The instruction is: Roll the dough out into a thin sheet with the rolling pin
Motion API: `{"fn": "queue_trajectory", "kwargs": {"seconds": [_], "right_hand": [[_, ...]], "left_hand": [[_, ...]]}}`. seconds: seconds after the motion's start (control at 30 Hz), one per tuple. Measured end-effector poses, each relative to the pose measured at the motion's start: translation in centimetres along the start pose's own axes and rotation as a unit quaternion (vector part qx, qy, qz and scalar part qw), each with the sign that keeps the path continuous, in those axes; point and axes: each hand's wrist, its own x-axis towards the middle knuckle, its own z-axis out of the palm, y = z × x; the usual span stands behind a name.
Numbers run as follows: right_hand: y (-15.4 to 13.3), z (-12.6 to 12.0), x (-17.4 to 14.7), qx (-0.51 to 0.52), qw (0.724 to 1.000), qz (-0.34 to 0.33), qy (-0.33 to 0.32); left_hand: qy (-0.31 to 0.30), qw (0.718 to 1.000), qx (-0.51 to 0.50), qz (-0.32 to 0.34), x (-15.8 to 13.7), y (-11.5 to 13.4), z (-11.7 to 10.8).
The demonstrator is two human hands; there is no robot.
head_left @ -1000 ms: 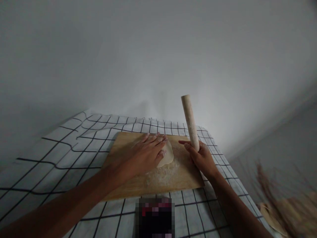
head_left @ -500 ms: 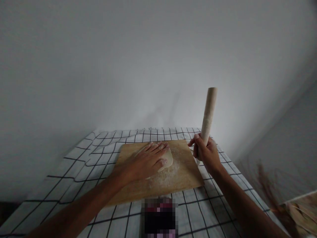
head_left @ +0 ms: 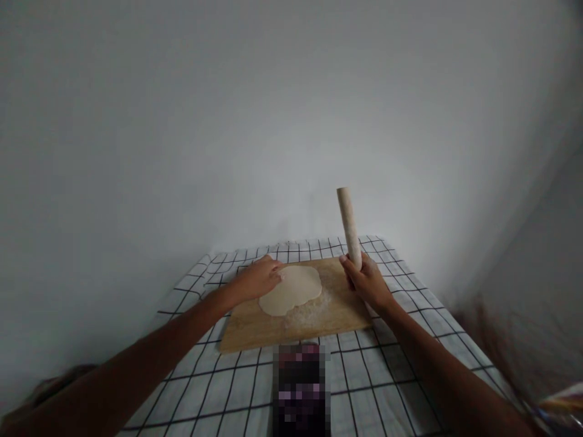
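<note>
A checked cloth (head_left: 364,370) spreads beneath a wooden board (head_left: 255,335), where loose flour (head_left: 310,317) dusts the five o'clock side of a flat dough sheet (head_left: 294,292) near the middle. At the board's two o'clock, the right hand (head_left: 367,281) grips a rolling pin (head_left: 348,226), raised clear. The left hand (head_left: 260,278) meets the dough's ten o'clock edge; whether it pinches cannot be told. Light, even handling should best spare the sheet from tearing.

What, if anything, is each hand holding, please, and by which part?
The right hand holds the pale, cylindrical wooden rolling pin by its lower end. The left hand is at the flat cream dough; whether it grips the edge cannot be told.
</note>
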Motion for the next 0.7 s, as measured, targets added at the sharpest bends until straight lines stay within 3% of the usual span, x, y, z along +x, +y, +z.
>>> {"fn": "queue_trajectory", "kwargs": {"seconds": [0.2, 0.37, 0.47, 0.6, 0.7], "right_hand": [[0.4, 0.2, -0.2, -0.013, 0.999, 0.001, -0.030], [0.7, 0.0, 0.0, 0.004, 0.999, 0.009, -0.042], [0.8, -0.2, 0.1, 0.010, 0.999, 0.004, -0.040], [0.7, -0.4, 0.2, 0.016, 0.999, -0.002, -0.034], [0.6, -0.5, 0.2, 0.005, 1.000, 0.000, -0.031]], "left_hand": [[-0.025, 0.999, -0.015, -0.024, 2.0, -0.1, 0.4], [-0.084, 0.992, -0.081, -0.048, 3.1, 0.2, -0.3], [-0.096, 0.988, -0.116, -0.028, 3.0, 1.0, -0.2], [-0.066, 0.988, -0.137, -0.015, 2.2, 1.6, 0.1], [-0.090, 0.972, -0.208, -0.059, 1.5, 1.7, 0.2]]}}
